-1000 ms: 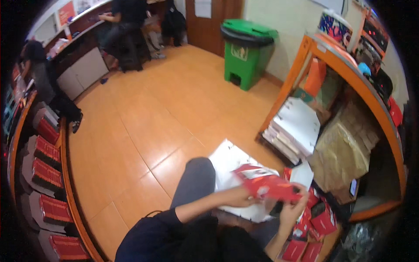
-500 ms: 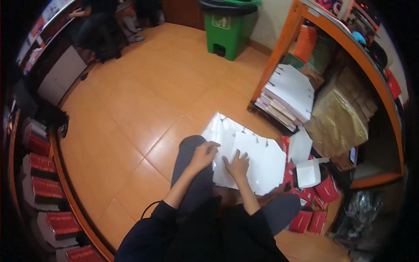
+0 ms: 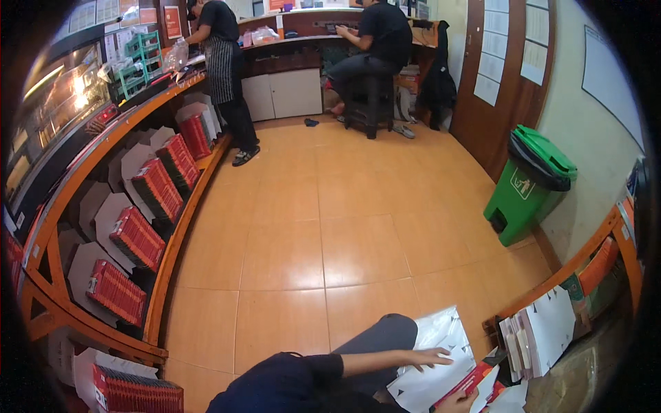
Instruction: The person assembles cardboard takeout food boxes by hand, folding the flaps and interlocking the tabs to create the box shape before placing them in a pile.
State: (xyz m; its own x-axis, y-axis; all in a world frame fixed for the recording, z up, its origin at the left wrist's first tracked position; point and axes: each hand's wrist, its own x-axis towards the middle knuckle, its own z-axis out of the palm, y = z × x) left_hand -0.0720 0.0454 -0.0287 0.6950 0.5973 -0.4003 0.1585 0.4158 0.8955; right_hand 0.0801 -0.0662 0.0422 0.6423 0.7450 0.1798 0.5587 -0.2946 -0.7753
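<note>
My left hand [image 3: 428,358] lies with its fingers stretched out on the upper part of a flat white cardboard box blank [image 3: 425,383]. Under the blank, a shiny clear-wrapped white stack [image 3: 441,323] rests beside my knee. My right hand [image 3: 460,402], at the lower edge of the view, has its fingers bent round the edge of a red-and-white cardboard piece [image 3: 471,383]. Part of that hand is cut off by the picture's edge. Just right of it are more red and white folded pieces [image 3: 511,398].
An orange rack on the right holds a stack of white blanks [image 3: 551,330]. Behind it stands a green pedal bin [image 3: 527,186]. Red packs [image 3: 138,237] in white boxes line the left shelf [image 3: 180,255]. One person [image 3: 224,76] stands at the far counter; another [image 3: 372,62] sits on a stool.
The view has swung up and left, bringing in the far counter and both people. My right hand has left the white blank and moved right to the red-and-white piece; my left hand has flattened out.
</note>
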